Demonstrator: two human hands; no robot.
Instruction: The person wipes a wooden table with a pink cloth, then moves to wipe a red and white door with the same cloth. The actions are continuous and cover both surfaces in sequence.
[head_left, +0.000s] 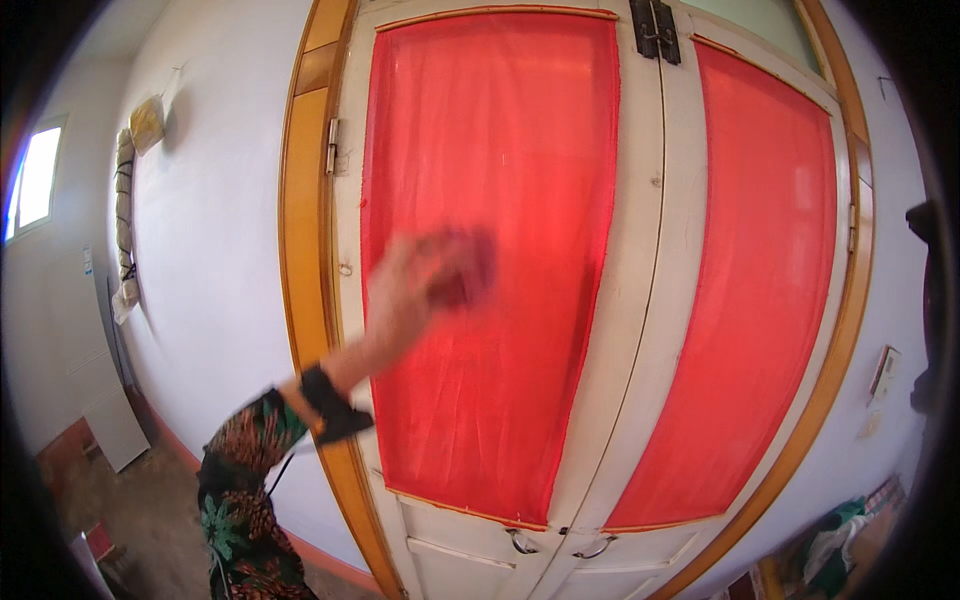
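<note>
My left hand (405, 281), blurred by motion, is raised in front of the left door panel. Its fingers are closed on a dark reddish-purple wad (471, 274), perhaps a cloth; the blur hides its exact kind. Behind it, red fabric (491, 165) covers the panel of the cream-painted left door leaf (637, 202). Whether the wad touches this fabric I cannot tell. A dark band (330, 405) circles my left wrist below a floral sleeve (255, 480). My right hand is out of view.
The right leaf has matching red fabric (765, 285). Curved metal handles (521, 541) sit low, and a dark latch (655, 34) is at the top. A yellow-brown wooden frame (307, 225) surrounds the doors. A wrapped bundle (124, 202) hangs on the left wall; bags (832, 544) lie lower right.
</note>
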